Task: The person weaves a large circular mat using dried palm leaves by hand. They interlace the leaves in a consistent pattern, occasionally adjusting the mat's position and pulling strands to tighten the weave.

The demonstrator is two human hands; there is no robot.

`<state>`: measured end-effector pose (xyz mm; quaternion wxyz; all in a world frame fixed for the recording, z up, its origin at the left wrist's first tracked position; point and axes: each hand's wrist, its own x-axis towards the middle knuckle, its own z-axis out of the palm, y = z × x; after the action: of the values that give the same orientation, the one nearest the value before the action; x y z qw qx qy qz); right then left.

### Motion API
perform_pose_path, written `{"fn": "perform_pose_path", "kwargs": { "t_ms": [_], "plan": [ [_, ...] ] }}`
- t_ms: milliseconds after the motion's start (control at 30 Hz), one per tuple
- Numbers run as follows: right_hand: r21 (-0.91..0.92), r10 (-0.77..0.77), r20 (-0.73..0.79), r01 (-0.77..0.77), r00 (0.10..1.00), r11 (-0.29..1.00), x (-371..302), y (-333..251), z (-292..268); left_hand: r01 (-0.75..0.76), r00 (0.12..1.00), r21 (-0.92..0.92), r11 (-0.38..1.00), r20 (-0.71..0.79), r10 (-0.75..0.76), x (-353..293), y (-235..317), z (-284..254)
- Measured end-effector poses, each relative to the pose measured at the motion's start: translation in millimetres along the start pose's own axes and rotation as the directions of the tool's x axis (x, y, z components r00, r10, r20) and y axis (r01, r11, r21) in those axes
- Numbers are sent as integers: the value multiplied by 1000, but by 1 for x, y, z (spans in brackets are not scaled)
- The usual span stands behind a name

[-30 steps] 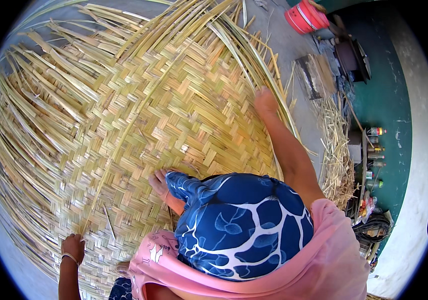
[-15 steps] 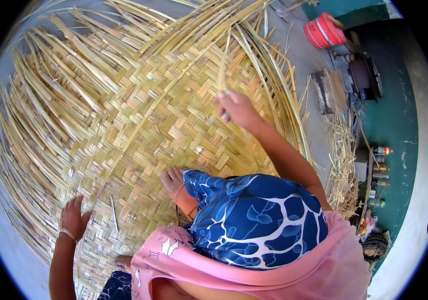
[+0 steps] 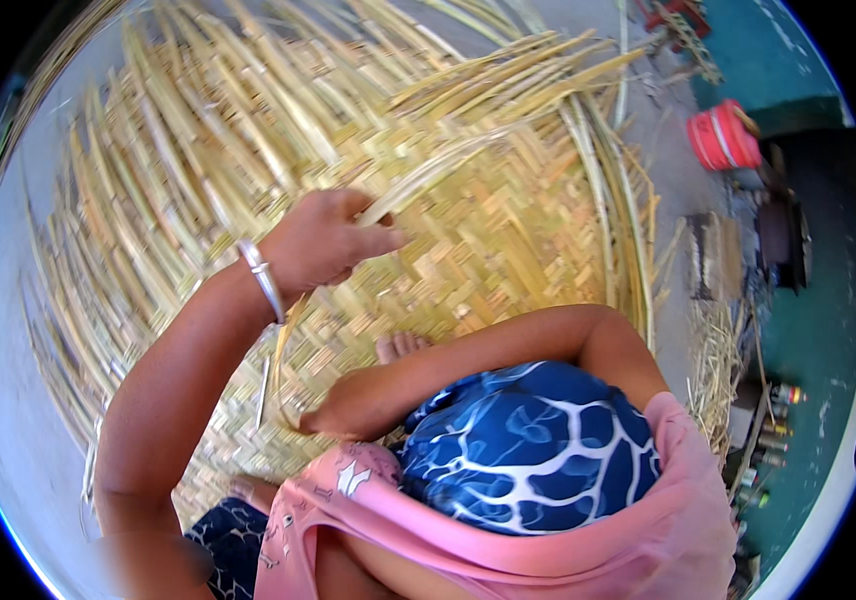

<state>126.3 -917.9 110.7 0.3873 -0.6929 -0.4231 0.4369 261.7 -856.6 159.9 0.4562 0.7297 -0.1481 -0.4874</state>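
Fingers of our left hand (image 3: 323,240) pinch one palm strip (image 3: 448,165) mid-frame over woven mat (image 3: 508,250); right hand (image 3: 333,408) closed low on the mat, can't tell its hold.

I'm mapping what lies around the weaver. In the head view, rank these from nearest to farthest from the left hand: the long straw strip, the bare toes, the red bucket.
1. The long straw strip: in the left hand itself, its grip closed on it, running up to the right.
2. The bare toes: just below the hand, on the woven mat.
3. The red bucket: far right, off the mat.
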Motion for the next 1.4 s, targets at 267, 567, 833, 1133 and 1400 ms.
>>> {"fn": "perform_pose_path", "kwargs": {
  "t_ms": [267,567,833,1133,1400],
  "plan": [
    [831,176,88,-170,980,530,-3,47,26,39,526,388,921,-791,312,-121,-53,-188],
    [639,296,158,-326,942,697,-39,45,-7,-82,-463,-271,959,-842,-278,-617,-384,-405],
    [31,316,-115,-315,942,949,-39,13,-74,123,-718,-588,799,-609,-338,-748,-480,-290],
    [-358,276,-346,-398,897,845,-3,24,-97,766,-244,-197,612,-970,-6,-613,-498,-312],
    [-387,183,-433,-366,882,846,11,39,-110,258,901,502,825,-433,-18,-168,-184,-99]
  ]
}}
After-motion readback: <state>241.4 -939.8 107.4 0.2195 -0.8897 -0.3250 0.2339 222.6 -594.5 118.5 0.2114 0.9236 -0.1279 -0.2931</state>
